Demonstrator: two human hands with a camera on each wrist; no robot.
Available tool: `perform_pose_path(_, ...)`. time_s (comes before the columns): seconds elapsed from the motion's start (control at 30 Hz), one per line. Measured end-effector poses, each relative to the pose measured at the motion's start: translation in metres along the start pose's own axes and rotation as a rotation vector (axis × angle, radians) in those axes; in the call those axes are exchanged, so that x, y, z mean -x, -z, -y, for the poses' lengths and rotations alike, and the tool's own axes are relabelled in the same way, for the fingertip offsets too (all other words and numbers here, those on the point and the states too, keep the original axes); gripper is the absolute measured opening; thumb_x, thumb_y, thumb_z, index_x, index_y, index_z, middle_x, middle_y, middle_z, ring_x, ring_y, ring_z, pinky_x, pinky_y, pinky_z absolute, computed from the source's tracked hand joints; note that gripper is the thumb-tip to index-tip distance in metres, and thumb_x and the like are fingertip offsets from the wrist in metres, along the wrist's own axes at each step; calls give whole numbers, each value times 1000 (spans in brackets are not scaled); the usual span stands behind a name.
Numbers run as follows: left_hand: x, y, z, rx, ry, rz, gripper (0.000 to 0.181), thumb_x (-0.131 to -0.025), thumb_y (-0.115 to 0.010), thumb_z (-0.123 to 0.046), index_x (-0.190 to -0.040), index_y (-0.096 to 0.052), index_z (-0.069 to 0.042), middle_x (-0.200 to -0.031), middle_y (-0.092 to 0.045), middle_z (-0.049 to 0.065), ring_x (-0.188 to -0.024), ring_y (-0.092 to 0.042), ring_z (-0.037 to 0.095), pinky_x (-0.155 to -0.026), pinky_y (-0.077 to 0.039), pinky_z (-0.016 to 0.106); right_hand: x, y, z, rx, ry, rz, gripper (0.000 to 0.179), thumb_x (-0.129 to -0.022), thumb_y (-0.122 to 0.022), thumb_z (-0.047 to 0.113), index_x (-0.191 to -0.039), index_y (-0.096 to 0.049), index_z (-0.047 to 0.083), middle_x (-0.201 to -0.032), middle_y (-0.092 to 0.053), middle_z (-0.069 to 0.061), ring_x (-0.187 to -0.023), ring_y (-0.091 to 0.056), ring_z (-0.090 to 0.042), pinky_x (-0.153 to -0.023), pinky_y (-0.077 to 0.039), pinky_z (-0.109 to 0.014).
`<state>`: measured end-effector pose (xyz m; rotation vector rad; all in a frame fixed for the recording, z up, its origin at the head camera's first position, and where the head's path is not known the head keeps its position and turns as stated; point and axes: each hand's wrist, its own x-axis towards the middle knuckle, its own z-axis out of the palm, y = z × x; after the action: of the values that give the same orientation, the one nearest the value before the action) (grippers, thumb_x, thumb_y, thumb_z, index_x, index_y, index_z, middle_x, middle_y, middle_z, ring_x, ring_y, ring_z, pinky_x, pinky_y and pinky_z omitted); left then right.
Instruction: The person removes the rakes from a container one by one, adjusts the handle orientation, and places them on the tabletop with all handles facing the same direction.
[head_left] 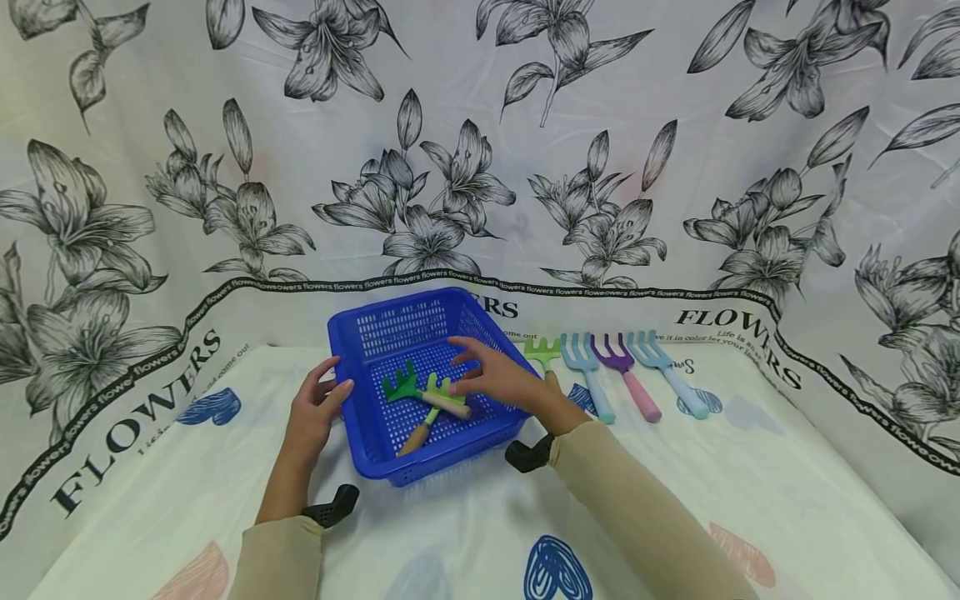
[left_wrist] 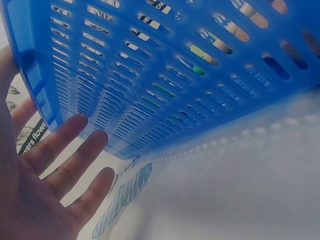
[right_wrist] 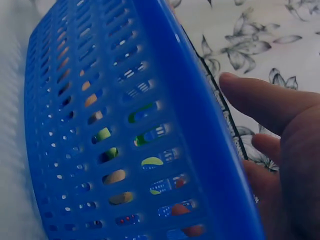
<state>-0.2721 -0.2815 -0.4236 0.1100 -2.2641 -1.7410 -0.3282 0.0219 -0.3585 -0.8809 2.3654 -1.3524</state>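
Note:
A blue plastic basket (head_left: 356,421) stands on the cloth-covered table. My left hand (head_left: 313,408) holds its left rim, thumb at the rim; in the left wrist view the other fingers (left_wrist: 70,175) spread beside the slotted outer wall. Over the basket's right inside hovers my right hand (head_left: 495,375), fingers loosely bent, with no object visible in them. Inside lie two toy hand rakes: a dark green one (head_left: 405,386) with a pale handle crosses a light green one (head_left: 433,407) with a wooden handle. In the right wrist view, the right thumb (right_wrist: 260,97) shows above the rim.
Right of the basket lie a light green rake (head_left: 542,350), partly hidden by the basket and arm, a blue rake (head_left: 592,379), a purple rake with pink handle (head_left: 630,379) and another blue rake (head_left: 671,375). A flower-printed curtain (head_left: 480,150) stands behind.

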Motion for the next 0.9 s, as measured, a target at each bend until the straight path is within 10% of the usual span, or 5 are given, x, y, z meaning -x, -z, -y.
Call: perform_pose_path(0.9, -2, 0, 1, -3, 1, -10, 68, -95, -58, -46, -153, -29, -26, -141, -45, 22, -127, -46, 39, -103, -38, 56, -11, -10, 3, 205, -210, 427, 68, -92, -65, 34, -152, -33, 22, -135, -57, -6, -133, -40, -25, -112, -25, -53)
